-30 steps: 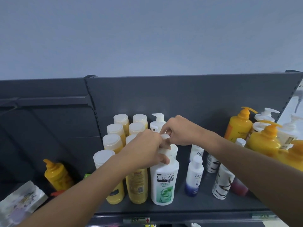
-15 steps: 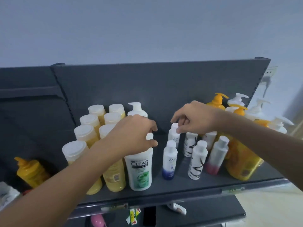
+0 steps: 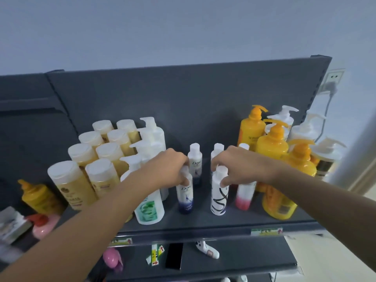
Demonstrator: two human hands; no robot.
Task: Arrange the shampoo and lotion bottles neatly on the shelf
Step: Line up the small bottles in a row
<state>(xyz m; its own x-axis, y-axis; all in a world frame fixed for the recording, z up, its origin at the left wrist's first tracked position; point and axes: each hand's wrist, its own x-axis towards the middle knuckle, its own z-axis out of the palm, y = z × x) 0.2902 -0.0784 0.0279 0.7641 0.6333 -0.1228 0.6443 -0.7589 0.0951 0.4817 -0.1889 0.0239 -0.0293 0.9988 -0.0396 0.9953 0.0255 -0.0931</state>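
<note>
Spanning the frame's middle, dark grey shelf [image 3: 203,222] loaded with bottles. Left of centre, block of yellow shampoo bottles [image 3: 97,165] with white caps, upright in rows. At right, cluster of orange pump bottles [image 3: 272,143]. Centre, left hand [image 3: 171,169] clamped on neck of front Dove bottle [image 3: 185,197]; right hand [image 3: 238,166] clamped on neck of black-and-white patterned bottle [image 3: 219,197]. Both upright on shelf, near each other.

I see a pale blue-grey wall [image 3: 183,27] behind a dark grey shelving unit [image 3: 183,94]. At right, a white socket [image 3: 333,77] holds a grey plug, its cable [image 3: 325,115] hanging down. Cream floor [image 3: 335,257] shows lower right.
</note>
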